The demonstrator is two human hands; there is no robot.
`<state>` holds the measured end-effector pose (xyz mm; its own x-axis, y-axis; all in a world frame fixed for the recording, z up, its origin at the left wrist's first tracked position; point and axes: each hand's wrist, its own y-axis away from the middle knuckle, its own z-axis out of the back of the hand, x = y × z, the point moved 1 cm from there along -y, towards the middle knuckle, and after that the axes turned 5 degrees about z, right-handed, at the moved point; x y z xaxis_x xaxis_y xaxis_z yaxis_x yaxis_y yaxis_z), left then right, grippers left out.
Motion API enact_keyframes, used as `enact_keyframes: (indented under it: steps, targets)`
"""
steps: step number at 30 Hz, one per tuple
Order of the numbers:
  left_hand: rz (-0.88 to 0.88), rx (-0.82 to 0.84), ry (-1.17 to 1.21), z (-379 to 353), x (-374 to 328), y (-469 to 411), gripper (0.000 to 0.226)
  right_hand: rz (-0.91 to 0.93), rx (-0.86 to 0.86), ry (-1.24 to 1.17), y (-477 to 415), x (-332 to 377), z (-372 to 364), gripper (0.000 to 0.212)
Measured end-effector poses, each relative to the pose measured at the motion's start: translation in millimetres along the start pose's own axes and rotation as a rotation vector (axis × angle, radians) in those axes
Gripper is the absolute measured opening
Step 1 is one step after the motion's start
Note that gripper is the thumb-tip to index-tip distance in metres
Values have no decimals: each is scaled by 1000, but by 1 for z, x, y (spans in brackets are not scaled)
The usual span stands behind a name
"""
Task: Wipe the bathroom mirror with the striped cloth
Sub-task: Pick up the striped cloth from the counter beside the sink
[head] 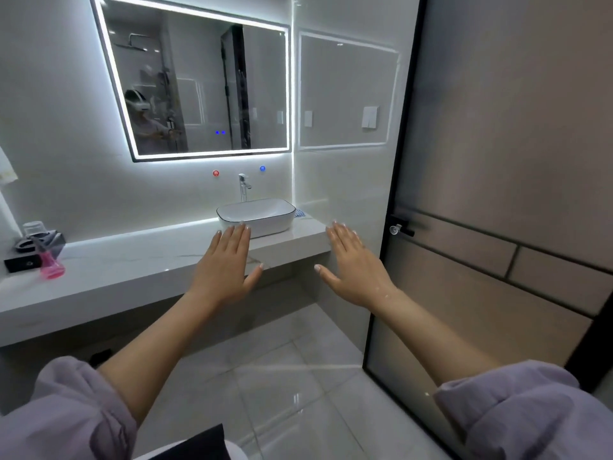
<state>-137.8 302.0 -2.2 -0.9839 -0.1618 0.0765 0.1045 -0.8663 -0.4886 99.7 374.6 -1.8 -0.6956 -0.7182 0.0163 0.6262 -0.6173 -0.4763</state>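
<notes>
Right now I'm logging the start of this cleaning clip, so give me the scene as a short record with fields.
mirror: lit-edged mirror on the wall above the basin
cloth: striped cloth on the counter, just right of the basin, mostly hidden
left hand: left hand open, flat, empty
right hand: right hand open, flat, empty
other items: pink bottle at the counter's left end
task state: cloth not yet picked up

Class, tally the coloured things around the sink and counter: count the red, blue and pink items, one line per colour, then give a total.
Red: 1, the red wall button
Blue: 1, the blue wall button
Pink: 1, the pink bottle on the counter
Total: 3
</notes>
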Motion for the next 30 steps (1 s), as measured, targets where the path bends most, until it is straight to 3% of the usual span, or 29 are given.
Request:
enact_keyframes:
  steps: [8, 17, 30]
  targets:
    - [18, -22, -14, -57, 19, -91, 89, 24, 7, -9, -96, -56, -56, 71]
    - [94, -15, -55, -148, 16, -230, 81, 72, 14, 24, -223, -175, -125, 74]
    - [160, 8, -52, -262, 20, -415, 83, 145, 29, -37, -397, -297, -218, 72]
